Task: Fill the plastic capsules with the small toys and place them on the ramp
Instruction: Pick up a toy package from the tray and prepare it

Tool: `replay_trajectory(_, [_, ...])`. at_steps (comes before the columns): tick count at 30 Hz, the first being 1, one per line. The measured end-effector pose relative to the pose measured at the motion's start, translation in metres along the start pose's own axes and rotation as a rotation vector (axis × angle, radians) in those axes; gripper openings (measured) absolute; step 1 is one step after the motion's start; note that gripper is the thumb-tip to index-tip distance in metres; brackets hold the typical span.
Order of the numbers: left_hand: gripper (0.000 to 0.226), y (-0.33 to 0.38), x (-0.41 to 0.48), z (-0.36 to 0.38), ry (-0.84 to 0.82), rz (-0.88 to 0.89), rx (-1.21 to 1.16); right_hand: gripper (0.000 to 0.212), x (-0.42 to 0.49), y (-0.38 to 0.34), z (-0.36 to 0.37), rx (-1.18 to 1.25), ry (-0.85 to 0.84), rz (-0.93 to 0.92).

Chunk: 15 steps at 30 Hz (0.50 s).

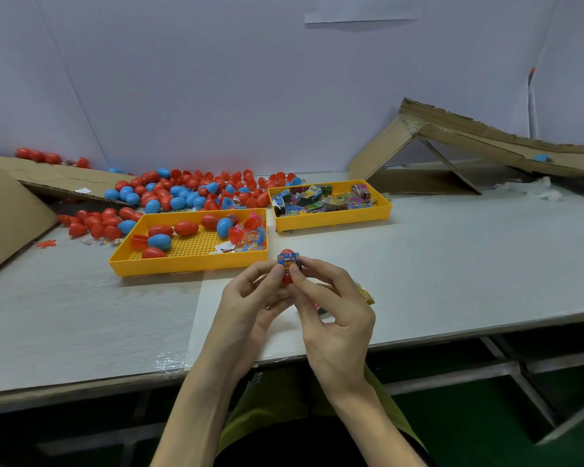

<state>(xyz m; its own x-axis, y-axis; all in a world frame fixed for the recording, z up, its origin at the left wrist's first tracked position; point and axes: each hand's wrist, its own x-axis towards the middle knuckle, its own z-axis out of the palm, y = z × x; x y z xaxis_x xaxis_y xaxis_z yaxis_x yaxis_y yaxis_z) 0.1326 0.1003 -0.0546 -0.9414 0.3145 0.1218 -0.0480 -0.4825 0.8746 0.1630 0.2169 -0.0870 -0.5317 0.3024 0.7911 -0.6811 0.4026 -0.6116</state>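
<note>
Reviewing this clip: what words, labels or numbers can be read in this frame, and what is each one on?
"HUEVO" above "DIN", the rest behind thumbs: sticker on the red capsule pinched by left hand and right hand.
Packets in the right yellow tray: print too small to read.
Paper on the wall: no legible text.

Counts, all located off the yellow perforated plastic tray (pixel 182 264). Yellow trays: 2 total. The second yellow plastic tray (pixel 334 223), right of it, holds small printed toy packets (pixel 321 200), too many to count.

Inside the perforated one: 4 closed red egg-shaped plastic capsules (pixel 186 228), 2 closed blue egg-shaped plastic capsules (pixel 159 241), 3 open red halves (pixel 139 241).

Behind it: loose capsule heap (pixel 189 190), dozens, mostly red, uncounted.

In front: 1 red labelled capsule (pixel 288 262), pinched by 2 hands, left hand (pixel 250 298) and right hand (pixel 334 313).

Far right: 1 brown cardboard ramp (pixel 486 143) carrying 1 blue capsule (pixel 541 159).
</note>
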Motion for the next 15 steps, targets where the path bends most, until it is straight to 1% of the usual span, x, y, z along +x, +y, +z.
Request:
replay_trajectory(2, [0.047, 0.0010, -0.0006, 0.0005, -0.002, -0.009, -0.016, 0.038, 0.0013, -0.0005, 0.0009, -0.060, 0.011, 0.024])
replay_trajectory(3, [0.051, 0.0018, -0.0009, 0.0006, -0.004, -0.015, -0.025, 0.042, 0.0021, -0.0010, 0.0012, -0.080, 0.023, 0.051])
replay_trajectory(5, [0.049, 0.0029, -0.0018, 0.0004, -0.027, -0.026, -0.029, 0.043, 0.0035, -0.0019, 0.0015, -0.093, 0.036, 0.086])
replay_trajectory(8, [0.036, 0.0033, -0.0020, -0.0005, -0.042, -0.053, -0.036, 0.034, 0.0028, -0.0016, 0.0016, -0.092, 0.043, 0.058])
replay_trajectory(15, [0.038, 0.0012, -0.0006, -0.0035, -0.053, -0.070, -0.053, 0.031, 0.0011, -0.0011, 0.0009, -0.082, 0.058, 0.057])
